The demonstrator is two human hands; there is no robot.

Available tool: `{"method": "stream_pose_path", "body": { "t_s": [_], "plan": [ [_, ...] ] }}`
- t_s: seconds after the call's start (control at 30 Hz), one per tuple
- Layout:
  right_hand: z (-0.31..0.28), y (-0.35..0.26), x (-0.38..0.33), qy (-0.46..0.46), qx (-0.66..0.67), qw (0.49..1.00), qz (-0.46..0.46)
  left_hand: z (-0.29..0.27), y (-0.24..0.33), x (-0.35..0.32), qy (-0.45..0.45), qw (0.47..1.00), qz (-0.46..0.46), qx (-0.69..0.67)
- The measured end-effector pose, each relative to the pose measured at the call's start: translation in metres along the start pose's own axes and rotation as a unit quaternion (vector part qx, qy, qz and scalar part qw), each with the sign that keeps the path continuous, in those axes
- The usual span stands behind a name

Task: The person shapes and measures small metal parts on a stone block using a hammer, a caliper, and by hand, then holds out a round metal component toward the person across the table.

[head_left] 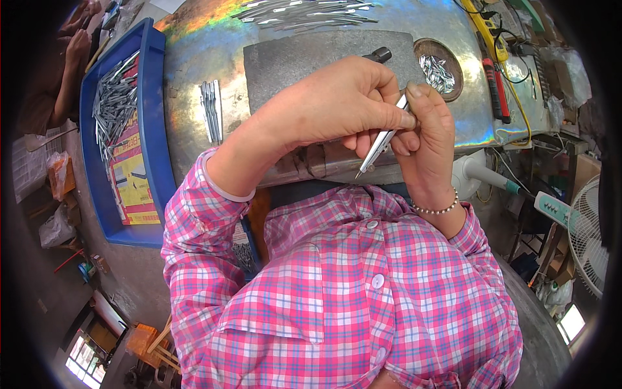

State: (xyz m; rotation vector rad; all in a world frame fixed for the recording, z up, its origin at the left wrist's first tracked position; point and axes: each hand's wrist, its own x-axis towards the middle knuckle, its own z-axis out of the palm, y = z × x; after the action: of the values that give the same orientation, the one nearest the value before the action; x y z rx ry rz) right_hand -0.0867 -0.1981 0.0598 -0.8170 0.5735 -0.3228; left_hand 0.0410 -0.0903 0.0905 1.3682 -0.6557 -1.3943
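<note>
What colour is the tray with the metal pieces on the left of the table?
The tray is blue, seen in the head view, the only one given.

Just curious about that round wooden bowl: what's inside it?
The bowl holds a heap of small shiny metal pieces, pointed like blades. Its bottom is covered by them.

One blue tray (pixel 155 129), one round dish (pixel 420 47), one grey slab (pixel 291 61), one standing fan (pixel 586 233).
</note>
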Motion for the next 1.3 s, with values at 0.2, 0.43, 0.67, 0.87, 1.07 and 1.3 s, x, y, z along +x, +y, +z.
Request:
{"method": "stream_pose_path", "body": {
  "t_s": [0.2,0.43,0.67,0.87,1.07,1.3],
  "plan": [
    [-0.001,0.003,0.001,-0.008,0.003,1.000,-0.015,-0.003,0.001,0.001,-0.008,1.000,-0.003,0.025],
    [-0.004,-0.006,0.002,-0.009,0.004,1.000,-0.026,-0.003,0.000,0.006,-0.013,0.998,0.008,0.054],
    [-0.069,-0.096,0.040,-0.043,-0.235,0.969,-0.070,0.006,-0.008,-0.036,0.184,0.977,0.090,0.063],
    [-0.141,-0.133,0.100,0.004,-0.484,0.875,-0.033,-0.002,-0.052,-0.050,0.390,0.905,0.166,0.032],
    [-0.172,-0.111,0.146,0.015,-0.634,0.768,-0.091,0.000,-0.078,-0.046,0.477,0.832,0.253,0.127],
    [-0.133,-0.108,0.117,0.066,-0.664,0.703,-0.247,0.006,-0.083,-0.051,0.463,0.817,0.247,0.238]
  ]
}}
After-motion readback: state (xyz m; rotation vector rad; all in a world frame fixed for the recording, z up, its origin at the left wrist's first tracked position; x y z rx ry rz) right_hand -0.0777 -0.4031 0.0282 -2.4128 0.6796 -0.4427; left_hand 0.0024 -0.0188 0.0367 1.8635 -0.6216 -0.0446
